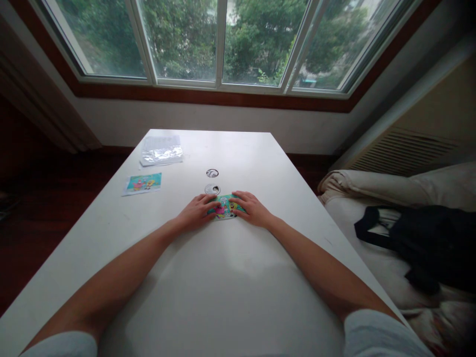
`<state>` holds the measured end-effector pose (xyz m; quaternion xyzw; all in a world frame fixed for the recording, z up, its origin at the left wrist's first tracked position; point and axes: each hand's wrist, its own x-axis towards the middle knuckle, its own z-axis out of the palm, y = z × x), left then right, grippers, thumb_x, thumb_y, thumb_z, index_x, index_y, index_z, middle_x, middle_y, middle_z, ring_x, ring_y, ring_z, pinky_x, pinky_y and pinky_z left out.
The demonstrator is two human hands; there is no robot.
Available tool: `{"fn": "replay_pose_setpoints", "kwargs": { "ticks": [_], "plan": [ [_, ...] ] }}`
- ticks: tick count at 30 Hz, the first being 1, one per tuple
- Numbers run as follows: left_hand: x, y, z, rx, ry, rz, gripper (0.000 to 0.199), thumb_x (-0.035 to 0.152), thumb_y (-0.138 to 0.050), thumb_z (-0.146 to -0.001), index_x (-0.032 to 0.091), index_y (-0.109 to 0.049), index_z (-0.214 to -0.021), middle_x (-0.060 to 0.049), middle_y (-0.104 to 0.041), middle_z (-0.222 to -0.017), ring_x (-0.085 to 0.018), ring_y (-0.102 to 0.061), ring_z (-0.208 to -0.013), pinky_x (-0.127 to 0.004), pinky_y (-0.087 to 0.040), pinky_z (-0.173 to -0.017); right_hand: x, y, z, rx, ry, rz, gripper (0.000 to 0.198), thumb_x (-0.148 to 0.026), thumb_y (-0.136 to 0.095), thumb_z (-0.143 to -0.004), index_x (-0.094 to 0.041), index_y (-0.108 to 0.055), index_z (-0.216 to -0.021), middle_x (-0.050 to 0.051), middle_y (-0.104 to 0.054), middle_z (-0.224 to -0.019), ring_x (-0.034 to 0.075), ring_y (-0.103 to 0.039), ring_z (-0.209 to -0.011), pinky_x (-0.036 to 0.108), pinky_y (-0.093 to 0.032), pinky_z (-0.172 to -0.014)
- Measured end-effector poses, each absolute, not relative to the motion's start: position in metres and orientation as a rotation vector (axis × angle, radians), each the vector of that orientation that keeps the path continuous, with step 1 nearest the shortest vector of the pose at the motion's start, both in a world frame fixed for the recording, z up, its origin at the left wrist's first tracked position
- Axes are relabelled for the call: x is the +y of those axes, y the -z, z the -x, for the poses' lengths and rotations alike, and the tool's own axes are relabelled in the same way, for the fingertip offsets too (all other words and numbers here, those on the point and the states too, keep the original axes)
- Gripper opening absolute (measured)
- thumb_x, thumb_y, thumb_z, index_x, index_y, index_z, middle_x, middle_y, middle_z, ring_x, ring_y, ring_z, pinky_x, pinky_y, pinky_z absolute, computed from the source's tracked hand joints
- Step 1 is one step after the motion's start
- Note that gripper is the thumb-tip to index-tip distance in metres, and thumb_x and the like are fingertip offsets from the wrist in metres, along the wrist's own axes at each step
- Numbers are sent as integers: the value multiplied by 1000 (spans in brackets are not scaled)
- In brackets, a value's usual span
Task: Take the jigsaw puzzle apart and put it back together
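teal rectangular cartoon-printed card (224,207) lies on the smooth white table (223,297), long axis running nine to three o'clock; two round black-and-silver discs (212,189) lie toward eleven. the bare left hand (199,211) covers the card's nine-o'clock end, the bare right hand (253,208) its three, fingers loosely spread on it.

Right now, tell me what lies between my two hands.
In the head view, a colourful cartoon card lies on the white table between your left hand and right hand, both touching it.
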<state>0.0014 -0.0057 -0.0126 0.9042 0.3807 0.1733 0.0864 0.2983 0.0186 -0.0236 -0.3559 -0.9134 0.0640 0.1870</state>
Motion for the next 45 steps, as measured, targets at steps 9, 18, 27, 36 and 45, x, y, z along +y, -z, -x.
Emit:
{"fn": "replay_pose_setpoints", "kwargs": {
  "ticks": [9, 18, 27, 36, 45],
  "plan": [
    [-6, 13, -1, 1139, -502, -2710, 41, 40, -51, -102, 31, -59, -141, -8, -48, -154, -29, -45, -138, -50, -38, -117, 17, 24, -298, -2565, -151, 998, 45, -46, -54, -102, -27, -59, -143, 12, -52, -152, 31, -46, -143, 55, -36, -119],
    [-6, 13, 0, 1122, -517, -2698, 41, 41, -52, -102, 32, -58, -141, -7, -49, -153, -28, -46, -138, -50, -38, -118, 13, 14, -297, -2537, -249, 858, 33, -42, -58, -100, -27, -68, -127, 10, -63, -138, 27, -57, -130, 49, -45, -113],
    [-4, 13, 0, 1098, -546, -2692, 41, 38, -52, -102, 31, -58, -142, -8, -52, -150, -27, -48, -137, -49, -40, -117, 15, 8, -296, -2484, -239, 965, 16, -33, -62, -97, -23, -69, -108, 10, -67, -129, 26, -60, -121, 45, -47, -106],
    [-3, 17, 1, 1116, -511, -2706, 44, 37, -52, -101, 28, -56, -143, -9, -50, -153, -28, -46, -139, -49, -40, -117, 21, 16, -300, -2356, -121, 1276, 9, -29, -63, -95, -24, -63, -102, 8, -68, -121, 25, -61, -114, 38, -47, -100],
    [-4, 15, 1, 1131, -483, -2702, 42, 39, -52, -101, 27, -58, -141, -9, -50, -154, -28, -45, -140, -49, -39, -118, 28, 24, -307, -2190, -5, 1500, 10, -31, -59, -97, -23, -63, -101, 10, -70, -111, 25, -62, -108, 37, -48, -94]
  ]
}}
